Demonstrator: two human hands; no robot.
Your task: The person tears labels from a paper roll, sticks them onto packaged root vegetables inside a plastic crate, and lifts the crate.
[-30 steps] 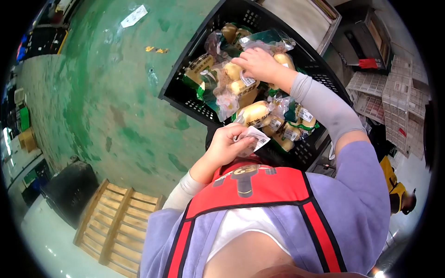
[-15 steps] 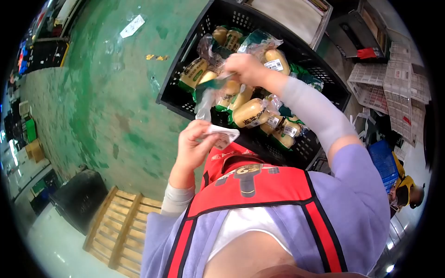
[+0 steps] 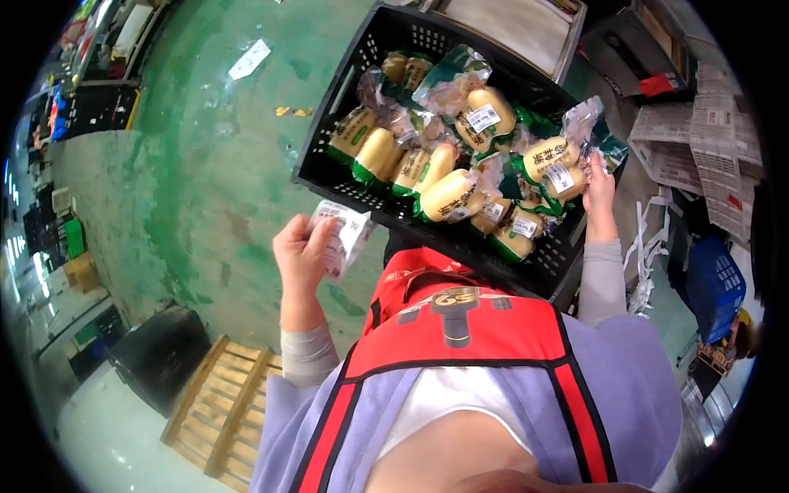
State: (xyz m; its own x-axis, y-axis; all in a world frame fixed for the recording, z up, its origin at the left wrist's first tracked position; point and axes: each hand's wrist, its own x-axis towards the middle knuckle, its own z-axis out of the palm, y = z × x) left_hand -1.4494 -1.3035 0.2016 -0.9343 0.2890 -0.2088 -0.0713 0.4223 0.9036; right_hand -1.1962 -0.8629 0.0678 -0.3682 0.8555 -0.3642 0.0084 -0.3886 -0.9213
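My left hand (image 3: 301,261) is closed on a folded strip of white printed labels (image 3: 343,246), held beside the near left side of the black crate. At the crate's right side, my right hand (image 3: 600,191) grips the edge of a clear and green plastic bag of pale yellow produce (image 3: 549,158) with a white label on it. Several similar bags lie in the black crate (image 3: 567,275). One labelled bag (image 3: 486,115) rests near the middle, and another labelled bag (image 3: 518,234) lies at the near side. The bags at the left show no white label on top.
A wooden pallet (image 3: 215,403) and a black bin (image 3: 160,353) are at the lower left. Pale slatted crates (image 3: 657,152) and a blue basket (image 3: 713,283) stand on the right. A light-topped surface (image 3: 509,29) adjoins the crate's far side. A paper scrap (image 3: 250,59) lies on the green floor.
My right hand has moved from the crate's left part to its right side, where it holds a labelled bag. My left hand has shifted left with the labels, which now show more fully.
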